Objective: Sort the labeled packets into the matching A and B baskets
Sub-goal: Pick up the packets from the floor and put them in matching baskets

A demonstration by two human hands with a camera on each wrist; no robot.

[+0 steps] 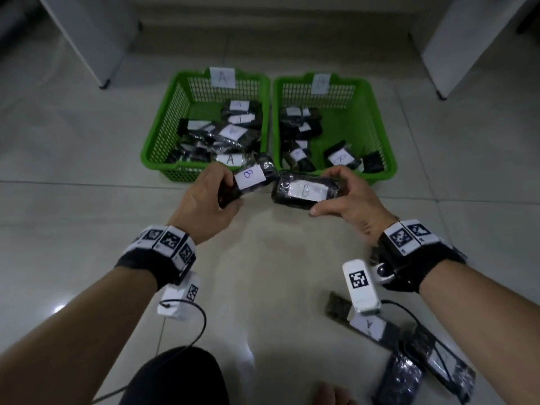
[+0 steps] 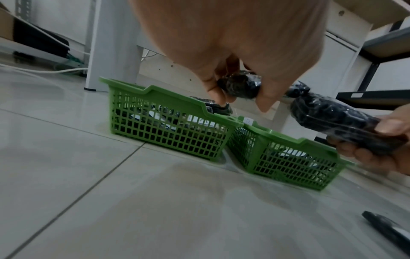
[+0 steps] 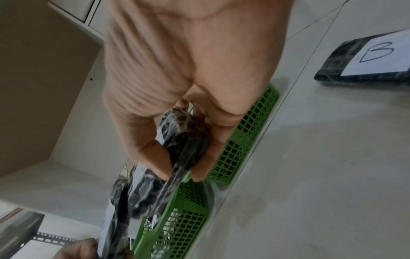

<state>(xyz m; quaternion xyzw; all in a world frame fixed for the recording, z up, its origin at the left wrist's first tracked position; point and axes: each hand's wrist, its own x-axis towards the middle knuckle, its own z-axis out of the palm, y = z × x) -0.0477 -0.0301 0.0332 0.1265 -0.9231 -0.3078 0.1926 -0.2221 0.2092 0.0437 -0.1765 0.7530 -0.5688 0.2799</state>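
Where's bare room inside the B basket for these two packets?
B basket: its right side and far right corner show bare green floor, bordered by the right wall and the packet pile along the left wall. Near edge is crowded. A basket is mostly full; bare only at its far left corner.

Pale tiled floor point(image 1: 87, 176) carries two green baskets touching side by side, A basket point(image 1: 163, 141) left, B basket point(image 1: 377, 127) right, plus loose black packets point(image 1: 362, 323) near the right forearm.
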